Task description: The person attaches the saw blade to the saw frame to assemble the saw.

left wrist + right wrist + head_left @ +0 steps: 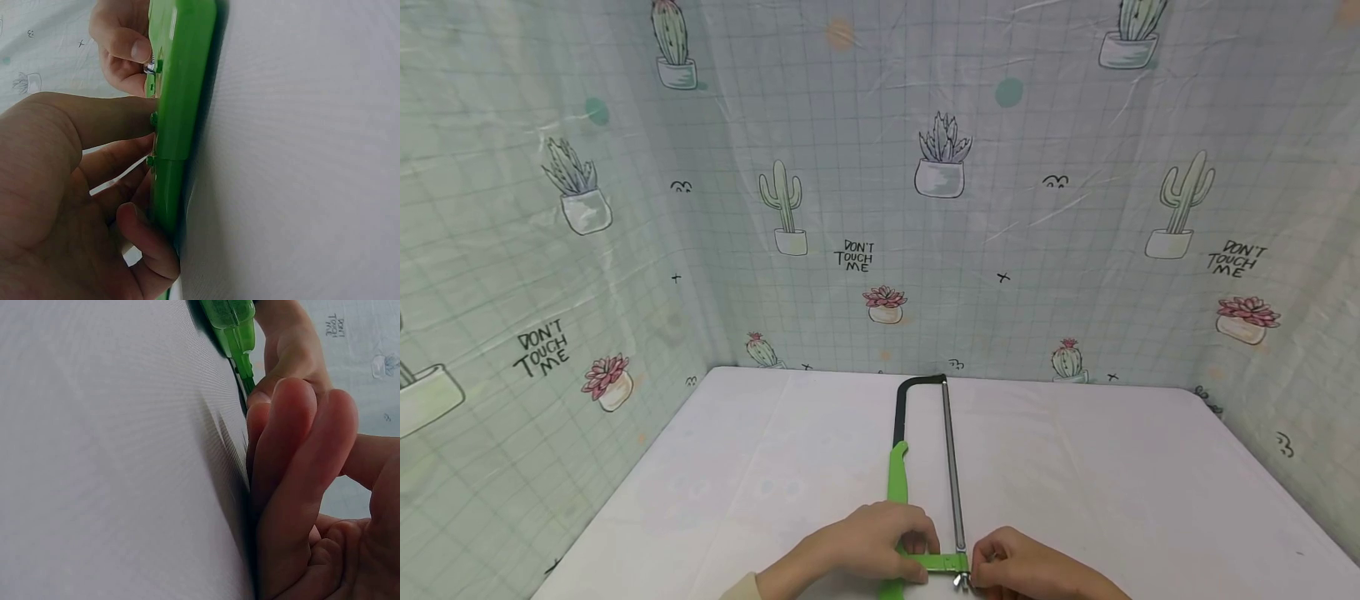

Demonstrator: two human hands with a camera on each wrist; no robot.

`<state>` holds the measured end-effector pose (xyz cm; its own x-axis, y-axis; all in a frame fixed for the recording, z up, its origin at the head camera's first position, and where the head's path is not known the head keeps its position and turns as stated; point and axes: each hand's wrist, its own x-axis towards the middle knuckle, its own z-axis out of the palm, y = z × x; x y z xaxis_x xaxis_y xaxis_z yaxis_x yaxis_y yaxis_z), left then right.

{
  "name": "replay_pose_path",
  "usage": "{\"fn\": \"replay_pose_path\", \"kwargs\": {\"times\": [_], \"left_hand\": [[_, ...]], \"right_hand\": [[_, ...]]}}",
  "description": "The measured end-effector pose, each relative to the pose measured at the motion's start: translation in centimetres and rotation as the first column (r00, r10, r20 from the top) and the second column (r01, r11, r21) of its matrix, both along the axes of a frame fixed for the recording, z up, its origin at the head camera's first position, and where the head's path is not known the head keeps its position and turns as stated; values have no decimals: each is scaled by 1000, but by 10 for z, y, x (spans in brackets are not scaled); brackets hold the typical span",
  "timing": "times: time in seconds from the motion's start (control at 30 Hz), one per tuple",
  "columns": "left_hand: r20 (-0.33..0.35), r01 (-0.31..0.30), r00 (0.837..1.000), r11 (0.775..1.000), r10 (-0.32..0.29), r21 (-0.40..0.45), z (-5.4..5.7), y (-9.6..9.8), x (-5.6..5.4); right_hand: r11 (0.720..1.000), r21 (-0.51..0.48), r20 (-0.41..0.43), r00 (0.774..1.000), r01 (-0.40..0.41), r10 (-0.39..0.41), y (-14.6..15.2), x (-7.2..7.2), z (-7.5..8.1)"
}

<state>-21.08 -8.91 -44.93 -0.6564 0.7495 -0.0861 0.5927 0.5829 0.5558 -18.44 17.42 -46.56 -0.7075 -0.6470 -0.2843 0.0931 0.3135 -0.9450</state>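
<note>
A hacksaw (pixel 898 475) lies flat on the white table, its black bow at the far end and its green handle near me. The grey blade (pixel 953 475) runs along its right side. My left hand (pixel 883 537) grips the green part, thumb and fingers around the crosspiece and handle. At the blade's near end sits a silver wing nut (pixel 962 582), pinched between the thumb and finger of my right hand (pixel 1022 567). The left wrist view shows that pinch beside the green frame (pixel 181 81). In the right wrist view the curled fingers (pixel 294 462) hide the nut.
The white table (pixel 737 467) spreads around the saw on both sides. A cloth (pixel 850 125) printed with cacti and a grid hangs behind the table and along its left and right sides.
</note>
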Motion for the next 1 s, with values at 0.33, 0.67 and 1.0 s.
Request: {"fn": "replay_pose_path", "kwargs": {"times": [0.33,0.67,1.0], "left_hand": [[5,1,1000,1000,-1,-1,1,0,-1],[-2,5,1000,1000,-5,-3,2,-1,-1],[10,8,1000,1000,-8,2,5,0,1]], "right_hand": [[1000,-7,-8,1000,-17,16,2,-2,-1],[1000,6,12,1000,8,-8,1,-3,-1],[997,-63,19,999,-39,40,5,-1,-1]]}}
